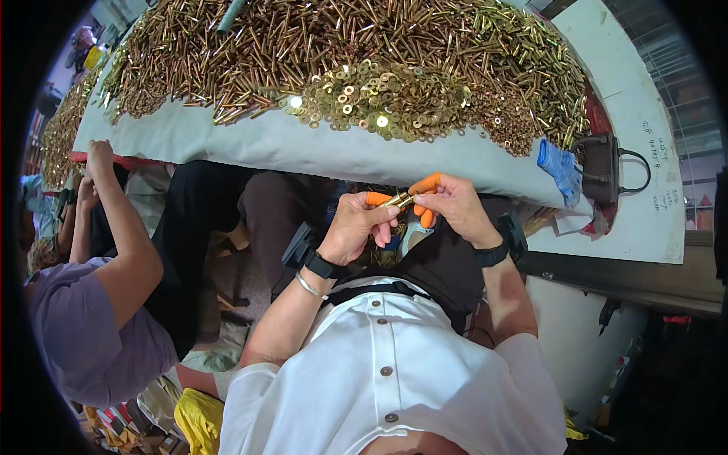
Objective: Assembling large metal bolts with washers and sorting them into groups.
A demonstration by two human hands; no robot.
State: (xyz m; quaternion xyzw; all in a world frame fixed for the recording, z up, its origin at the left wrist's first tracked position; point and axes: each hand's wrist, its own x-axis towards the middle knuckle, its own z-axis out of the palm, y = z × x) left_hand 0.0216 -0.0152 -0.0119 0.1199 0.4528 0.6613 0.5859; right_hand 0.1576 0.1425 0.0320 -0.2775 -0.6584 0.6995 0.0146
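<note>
Over my lap, just in front of the table edge, both hands hold one short gold-coloured metal bolt (399, 202). It looks like an expansion bolt, but its details are too small to make out. My left hand (354, 227) is closed on one end, thumb against the index finger. At the other end my right hand (455, 208) pinches it between thumb and fingers. Orange finger covers show on both hands. Beyond them on the table lie a heap of flat gold washers (379, 98), smaller nuts (504, 121), and a large pile of slim gold metal bolts or sleeves (303, 38).
The table has a pale grey cover (220, 136). A blue glove (559, 171) and a dark handbag (599, 167) are at its right end, by a white board (644, 205). A co-worker in a purple shirt (98, 326) sits close on my left. A yellow bag (199, 413) lies lower left.
</note>
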